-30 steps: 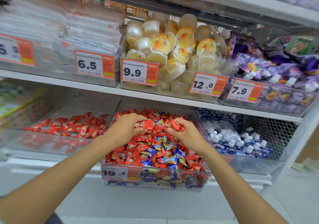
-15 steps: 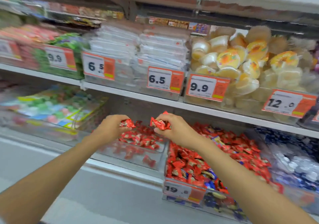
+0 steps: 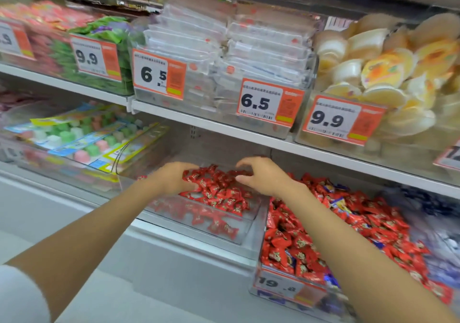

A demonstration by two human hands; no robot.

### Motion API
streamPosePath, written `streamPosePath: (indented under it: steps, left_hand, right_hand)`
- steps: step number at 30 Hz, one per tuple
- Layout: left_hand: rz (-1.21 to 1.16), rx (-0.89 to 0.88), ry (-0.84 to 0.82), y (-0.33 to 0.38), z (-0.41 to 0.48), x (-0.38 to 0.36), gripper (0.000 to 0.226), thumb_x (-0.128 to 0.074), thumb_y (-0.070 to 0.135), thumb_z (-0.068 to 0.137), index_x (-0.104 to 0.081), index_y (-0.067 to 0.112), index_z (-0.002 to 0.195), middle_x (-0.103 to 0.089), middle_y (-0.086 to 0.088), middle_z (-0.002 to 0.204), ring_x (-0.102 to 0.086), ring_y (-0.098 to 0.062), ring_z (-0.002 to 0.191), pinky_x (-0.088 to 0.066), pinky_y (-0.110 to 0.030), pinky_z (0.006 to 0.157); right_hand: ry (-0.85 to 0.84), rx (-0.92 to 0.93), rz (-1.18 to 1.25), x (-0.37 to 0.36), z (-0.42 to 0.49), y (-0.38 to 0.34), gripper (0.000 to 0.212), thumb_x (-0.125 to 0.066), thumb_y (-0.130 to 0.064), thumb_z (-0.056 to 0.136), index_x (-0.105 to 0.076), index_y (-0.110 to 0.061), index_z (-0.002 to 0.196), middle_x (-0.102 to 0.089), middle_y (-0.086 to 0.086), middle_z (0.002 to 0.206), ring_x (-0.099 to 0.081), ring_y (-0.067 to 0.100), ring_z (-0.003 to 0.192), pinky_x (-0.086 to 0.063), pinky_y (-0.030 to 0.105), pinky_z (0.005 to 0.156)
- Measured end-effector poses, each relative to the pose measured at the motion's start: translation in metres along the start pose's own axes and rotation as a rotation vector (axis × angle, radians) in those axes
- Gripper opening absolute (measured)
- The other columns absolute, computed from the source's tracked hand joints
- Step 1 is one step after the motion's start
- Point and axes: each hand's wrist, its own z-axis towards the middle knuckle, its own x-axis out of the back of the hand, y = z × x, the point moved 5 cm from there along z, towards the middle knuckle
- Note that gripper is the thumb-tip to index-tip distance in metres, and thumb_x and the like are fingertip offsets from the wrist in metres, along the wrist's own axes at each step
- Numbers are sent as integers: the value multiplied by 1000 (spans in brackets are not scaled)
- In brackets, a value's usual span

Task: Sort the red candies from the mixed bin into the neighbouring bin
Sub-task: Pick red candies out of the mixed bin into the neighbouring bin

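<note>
While left hand (image 3: 174, 178) and right hand (image 3: 261, 176) hover empty, fingers spread, over the thinly filled clear plastic neighbouring bin (image 3: 189, 225), many red wrapped candies (image 3: 293, 245) crowd the mixed bin (image 3: 278, 295).

Bright, even light from above; soft shadow only under the upper shelf (image 3: 224, 127). Motion blur throughout, worst on jelly cups (image 3: 398, 73) far right. Wide-angle bowing at edges. Glare-free price tags (image 3: 261, 103) legible mid-frame.

One camera sits on the person's head. It looks forward and down, very near the shelf (image 3: 174, 115).
</note>
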Motion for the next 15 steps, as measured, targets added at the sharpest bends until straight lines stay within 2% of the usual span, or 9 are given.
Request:
streamPosePath:
  steps: [3,7,9,11,13,15]
  left_hand:
    - [-29,-122,49,44,-12,-4,49,-68,37,84,-56,24,130,-59,1,132,-54,-15,120,-41,-25,100]
    - [-61,-290,130,126,-29,-14,37,-65,32,87,-61,23,123,-63,3,124,-57,-15,115,-44,-32,100]
    - [-49,-377,195,170,-39,-18,33,-63,31,88,-62,25,120,-65,4,115,-56,-16,109,-44,-32,96]
    - [-24,-426,222,205,-46,-29,32,-61,33,89,-61,28,120,-64,5,111,-53,-17,108,-42,-32,94]
    - [6,-473,195,232,-47,-48,35,-61,38,88,-60,30,122,-63,3,118,-53,-19,113,-41,-37,97]
    - [44,-462,47,249,-44,-76,48,-60,47,87,-53,31,131,-56,-1,132,-48,-22,124,-38,-40,103]
  right_hand:
    - [161,-17,65,26,-55,31,20,-64,-23,89,-70,-17,106,-69,0,111,-61,16,107,-43,28,93]
    - [290,-93,111,53,-132,81,15,-66,-12,87,-72,-13,100,-64,-3,98,-59,15,99,-36,17,85]
    - [294,-156,122,61,-162,107,15,-66,-11,87,-72,-14,101,-61,-4,97,-57,11,96,-35,15,82]
    - [277,-214,116,62,-185,131,16,-65,-15,88,-71,-17,103,-63,-3,102,-57,10,98,-39,18,86]
    - [284,-265,141,59,-203,153,16,-65,-17,89,-70,-21,103,-65,-2,105,-58,11,102,-36,15,84]
    - [277,-289,163,57,-213,166,14,-63,-17,90,-69,-24,102,-65,-2,107,-58,13,104,-34,14,81]
